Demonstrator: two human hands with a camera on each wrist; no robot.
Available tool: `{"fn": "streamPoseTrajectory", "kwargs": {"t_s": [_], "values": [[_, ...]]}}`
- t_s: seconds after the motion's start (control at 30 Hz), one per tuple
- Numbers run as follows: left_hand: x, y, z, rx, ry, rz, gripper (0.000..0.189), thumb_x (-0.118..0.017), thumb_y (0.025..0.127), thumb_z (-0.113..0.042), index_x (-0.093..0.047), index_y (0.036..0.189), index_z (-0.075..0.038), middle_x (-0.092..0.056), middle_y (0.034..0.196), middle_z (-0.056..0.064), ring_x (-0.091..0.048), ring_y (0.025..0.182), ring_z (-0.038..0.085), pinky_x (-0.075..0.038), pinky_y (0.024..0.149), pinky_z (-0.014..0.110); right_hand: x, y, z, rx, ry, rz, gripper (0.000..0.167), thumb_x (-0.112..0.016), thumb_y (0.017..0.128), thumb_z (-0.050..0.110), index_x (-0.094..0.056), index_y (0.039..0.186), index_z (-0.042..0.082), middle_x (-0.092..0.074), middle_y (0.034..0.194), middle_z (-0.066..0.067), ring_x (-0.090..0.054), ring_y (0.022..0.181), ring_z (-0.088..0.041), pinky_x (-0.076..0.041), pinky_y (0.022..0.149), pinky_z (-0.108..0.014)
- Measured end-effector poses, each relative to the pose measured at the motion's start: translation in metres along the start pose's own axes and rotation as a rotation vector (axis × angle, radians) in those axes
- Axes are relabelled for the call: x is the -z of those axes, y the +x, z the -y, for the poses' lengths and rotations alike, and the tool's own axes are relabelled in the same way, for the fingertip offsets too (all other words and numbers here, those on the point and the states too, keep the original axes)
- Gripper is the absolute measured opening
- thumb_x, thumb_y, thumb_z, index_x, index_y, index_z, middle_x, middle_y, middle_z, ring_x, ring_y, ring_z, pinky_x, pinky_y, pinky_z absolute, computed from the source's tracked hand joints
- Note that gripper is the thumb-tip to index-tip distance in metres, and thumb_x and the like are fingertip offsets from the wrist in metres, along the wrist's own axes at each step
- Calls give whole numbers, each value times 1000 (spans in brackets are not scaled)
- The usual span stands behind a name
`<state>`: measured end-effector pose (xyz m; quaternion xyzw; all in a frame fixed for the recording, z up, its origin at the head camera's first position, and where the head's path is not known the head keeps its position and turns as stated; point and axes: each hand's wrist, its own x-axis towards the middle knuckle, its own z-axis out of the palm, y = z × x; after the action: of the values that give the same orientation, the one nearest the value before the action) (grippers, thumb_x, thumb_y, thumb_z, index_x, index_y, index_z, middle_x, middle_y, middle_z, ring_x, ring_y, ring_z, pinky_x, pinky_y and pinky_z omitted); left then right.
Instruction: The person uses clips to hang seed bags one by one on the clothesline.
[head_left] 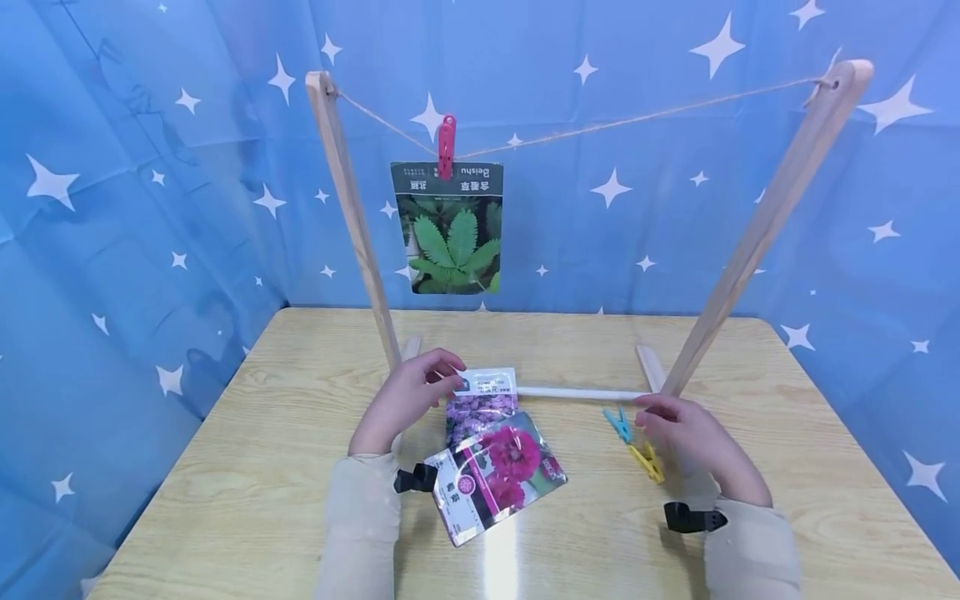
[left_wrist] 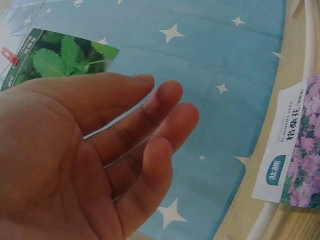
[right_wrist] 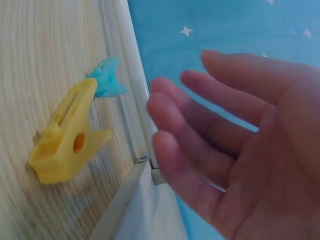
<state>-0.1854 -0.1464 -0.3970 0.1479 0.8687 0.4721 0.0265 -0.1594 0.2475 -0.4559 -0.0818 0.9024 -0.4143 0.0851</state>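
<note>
So the biggest thing here is the wooden table (head_left: 300, 500), boxed in by a blue star-print backdrop (head_left: 150, 208), and on it stands a wooden hanging frame (head_left: 352, 217) with a twine line (head_left: 600, 125) strung across the top. One leaf-print seed packet (head_left: 448, 227) already hangs from that line by a red clothespin (head_left: 446, 146), up and away from both sets of fingers.

Down at table level, the person's left hand (head_left: 408, 398) has its fingers loosely relaxed, a bit apart, tips right at the white top edge of the purple-flower seed packet (head_left: 482, 406); the pictures don't show a real pinch on it. A second packet, the pink-flower seed packet (head_left: 497, 477), lies on the palm side of those fingers, overlapping the purple one.

The right hand (head_left: 693, 442) is also loose and spread, holding nothing. The blue clothespin (head_left: 619, 423) and yellow clothespin (right_wrist: 67, 135) sit just beside its fingertips (right_wrist: 167, 150), on the table.

Looks like the pick-up stage: next move probably calls for pinching a packet with one hand and a pin with the other.

Room-wise, the twine beyond the hung packet is open, but the slanted frame legs and the white crossbar (head_left: 581, 392) sit close past the fingertips.
</note>
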Motion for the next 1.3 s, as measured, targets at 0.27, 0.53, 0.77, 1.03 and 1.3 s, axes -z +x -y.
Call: {"fn": "streamPoseTrajectory", "kwargs": {"t_s": [0.27, 0.53, 0.77, 1.03, 1.3], "values": [[-18, 8, 0, -11, 91, 92, 15, -59, 86, -29, -60, 101, -25, -60, 89, -6, -57, 80, 11, -49, 66, 27, 0, -5, 0, -49, 19, 32, 49, -54, 89, 33, -46, 126, 2, -57, 88, -11, -54, 72, -22, -45, 61, -34], [-35, 14, -1, -16, 236, 198, 24, -56, 88, -27, -59, 110, -18, -60, 93, -6, -56, 83, 10, -46, 72, 29, -1, -6, -2, -113, -2, 36, 53, -59, 86, 32, -45, 126, 1, -56, 96, -11, -54, 74, -20, -48, 63, -32], [-52, 17, -3, 31, 257, 208, 25, -56, 87, -33, -59, 109, -21, -59, 94, -7, -55, 85, 10, -46, 73, 30, 1, -7, -11, -125, -4, 9, 56, -60, 85, 34, -45, 127, 1, -54, 97, -12, -54, 73, -19, -48, 62, -31], [-74, 17, -7, -6, 262, 251, 25, -56, 87, -34, -60, 109, -22, -60, 95, -9, -55, 86, 9, -46, 74, 30, 0, -6, -14, -109, -6, -7, 53, -62, 83, 28, -46, 126, 1, -53, 97, -12, -54, 70, -18, -47, 60, -32], [-80, 10, 11, -15, 261, 258, 27, -57, 86, -33, -60, 109, -19, -61, 96, -8, -56, 91, 10, -45, 79, 32, -15, -1, -11, -63, -25, 31, 49, -64, 83, 25, -49, 123, 1, -52, 92, -9, -50, 68, -18, -44, 57, -31]]}}
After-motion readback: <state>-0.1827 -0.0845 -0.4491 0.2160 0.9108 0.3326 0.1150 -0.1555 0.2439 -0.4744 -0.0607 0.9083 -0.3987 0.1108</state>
